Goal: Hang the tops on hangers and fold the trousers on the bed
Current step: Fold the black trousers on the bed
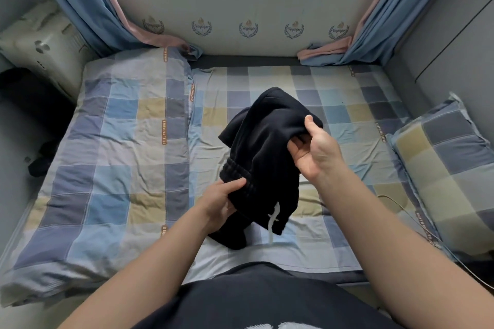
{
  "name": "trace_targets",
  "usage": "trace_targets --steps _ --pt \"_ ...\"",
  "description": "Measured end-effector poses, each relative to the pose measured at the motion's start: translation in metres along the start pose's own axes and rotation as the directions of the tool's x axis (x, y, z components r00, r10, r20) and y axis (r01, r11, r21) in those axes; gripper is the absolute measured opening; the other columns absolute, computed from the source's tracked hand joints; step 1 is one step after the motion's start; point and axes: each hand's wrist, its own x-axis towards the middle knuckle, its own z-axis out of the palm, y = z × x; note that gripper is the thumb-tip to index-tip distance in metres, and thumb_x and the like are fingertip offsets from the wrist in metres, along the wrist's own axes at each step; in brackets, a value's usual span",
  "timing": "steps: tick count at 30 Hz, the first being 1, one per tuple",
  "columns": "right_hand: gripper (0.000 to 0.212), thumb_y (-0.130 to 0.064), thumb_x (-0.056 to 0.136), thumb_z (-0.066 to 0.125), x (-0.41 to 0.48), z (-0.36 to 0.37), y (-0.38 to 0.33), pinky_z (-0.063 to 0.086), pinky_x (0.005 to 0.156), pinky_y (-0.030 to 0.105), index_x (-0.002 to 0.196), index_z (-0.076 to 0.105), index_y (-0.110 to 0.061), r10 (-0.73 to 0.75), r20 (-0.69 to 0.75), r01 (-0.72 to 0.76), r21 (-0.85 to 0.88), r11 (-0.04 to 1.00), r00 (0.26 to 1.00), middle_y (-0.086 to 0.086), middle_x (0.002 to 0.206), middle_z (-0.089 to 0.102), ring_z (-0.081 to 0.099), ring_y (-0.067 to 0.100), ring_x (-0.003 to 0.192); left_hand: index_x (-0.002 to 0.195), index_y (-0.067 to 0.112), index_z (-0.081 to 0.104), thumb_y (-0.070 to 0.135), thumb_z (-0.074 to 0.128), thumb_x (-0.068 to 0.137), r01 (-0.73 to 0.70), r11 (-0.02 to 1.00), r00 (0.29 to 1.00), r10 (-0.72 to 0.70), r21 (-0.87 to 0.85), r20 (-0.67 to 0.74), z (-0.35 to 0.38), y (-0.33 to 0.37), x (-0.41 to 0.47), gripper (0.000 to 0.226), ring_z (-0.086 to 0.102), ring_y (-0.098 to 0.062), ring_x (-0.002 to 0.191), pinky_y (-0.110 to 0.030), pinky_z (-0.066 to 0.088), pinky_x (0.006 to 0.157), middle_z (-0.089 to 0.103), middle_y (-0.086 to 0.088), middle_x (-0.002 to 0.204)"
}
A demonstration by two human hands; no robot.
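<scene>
Nearest, the left hand point(224, 201) pinches the elastic waistband point(240, 176) of the black trousers point(264, 141), thumb on top, its grip closed on the gathered ribbing. A white drawstring point(272, 222) dangles just below. Farther out and higher, the right hand point(314, 153) holds a bunched fold of the same cloth, thumb over the edge, fingers curled beneath. Between the two grips the trousers run slantwise, near-left to far-right. They are crumpled, the legs doubled into a lump above the checked bed point(347, 104), and the lowest fold seems to touch the sheet. To my eye, the waistband needs spreading sideways before the legs can lie flat.
</scene>
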Motion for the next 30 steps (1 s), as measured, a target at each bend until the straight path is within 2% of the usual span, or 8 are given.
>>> trace_targets --steps 5,9,11,15,19,22,25,30 --pt "0.034 -0.021 0.107 0.045 0.027 -0.053 0.005 0.057 0.066 0.041 0.137 0.051 -0.005 0.040 -0.214 -0.074 -0.152 0.986 0.976 0.013 0.118 0.066 0.066 0.029 0.097 0.110 0.016 0.069 -0.002 0.062 0.094 -0.298 0.937 0.929 0.328 0.181 -0.170 -0.008 0.027 -0.002 0.024 0.072 -0.024 0.095 -0.026 0.058 0.070 0.075 -0.007 0.104" --pt "0.031 -0.019 0.102 0.051 0.029 -0.087 0.022 0.039 0.110 0.050 0.133 0.053 -0.014 0.261 -0.295 -0.358 -0.354 0.864 0.919 0.010 0.154 0.041 0.042 0.032 0.140 0.091 0.029 0.070 -0.009 0.061 0.090 -0.512 0.612 0.787 0.615 0.603 0.043 -0.005 0.046 -0.012 0.039 0.067 -0.001 0.084 -0.015 0.050 0.075 0.071 0.007 0.090" --pt "0.050 -0.021 0.097 0.062 0.023 -0.086 0.030 0.035 0.112 0.052 0.143 0.045 -0.020 0.225 -0.223 -0.308 -0.480 0.821 0.948 0.008 0.158 0.036 0.033 0.031 0.146 0.082 0.033 0.067 -0.013 0.059 0.086 -0.534 0.464 0.766 0.620 0.707 0.172 -0.002 0.049 -0.015 0.046 0.064 -0.003 0.079 -0.020 0.049 0.073 0.068 0.009 0.084" --pt "0.070 -0.037 0.088 0.073 0.003 -0.058 0.027 0.038 0.113 0.050 0.149 0.039 -0.035 0.168 0.220 0.057 -0.749 0.660 0.961 -0.005 0.150 0.043 0.050 0.008 0.129 0.091 0.037 0.055 -0.005 0.054 0.083 -0.528 0.274 0.767 0.561 0.804 0.312 -0.003 0.050 -0.021 0.042 0.060 -0.024 0.076 -0.041 0.050 0.073 0.065 0.005 0.084" --pt "0.047 -0.038 0.090 0.072 -0.010 -0.021 0.026 0.050 0.089 0.024 0.133 0.058 -0.028 0.221 0.419 0.291 -0.847 0.444 0.881 -0.009 0.124 0.066 0.065 0.001 0.108 0.101 0.031 0.040 -0.004 0.053 0.083 -0.503 0.293 0.796 0.523 0.813 0.304 0.002 0.055 -0.029 0.042 0.062 -0.012 0.074 -0.029 0.048 0.067 0.070 0.009 0.089" --pt "0.012 -0.025 0.091 0.069 -0.004 -0.013 0.034 0.056 0.080 0.030 0.102 0.073 -0.025 0.156 0.436 0.425 -0.900 0.096 0.886 -0.007 0.090 0.072 0.067 0.010 0.082 0.099 0.032 0.040 -0.004 0.055 0.080 -0.493 0.346 0.808 0.523 0.798 0.272 0.000 0.055 -0.026 0.044 0.067 -0.011 0.083 -0.025 0.050 0.070 0.073 0.010 0.094" --pt "0.018 -0.015 0.089 0.059 -0.002 -0.014 0.037 0.048 0.063 0.022 0.099 0.070 -0.025 0.237 0.391 0.435 -0.884 -0.172 0.889 -0.003 0.089 0.070 0.062 0.013 0.072 0.096 0.033 0.042 -0.003 0.061 0.079 -0.489 0.372 0.804 0.542 0.789 0.243 -0.005 0.053 -0.024 0.045 0.065 -0.018 0.076 -0.034 0.053 0.068 0.072 0.010 0.095" --pt "0.018 -0.011 0.091 0.051 0.003 -0.017 0.039 0.038 0.057 0.026 0.083 0.055 -0.027 0.061 0.454 0.457 -0.889 -0.039 0.889 -0.003 0.075 0.059 0.053 0.016 0.067 0.094 0.031 0.059 0.029 0.084 0.078 -0.380 0.393 0.876 0.444 0.837 0.190 -0.014 0.051 -0.017 0.030 0.064 -0.012 0.073 -0.023 0.050 0.065 0.067 0.014 0.092"
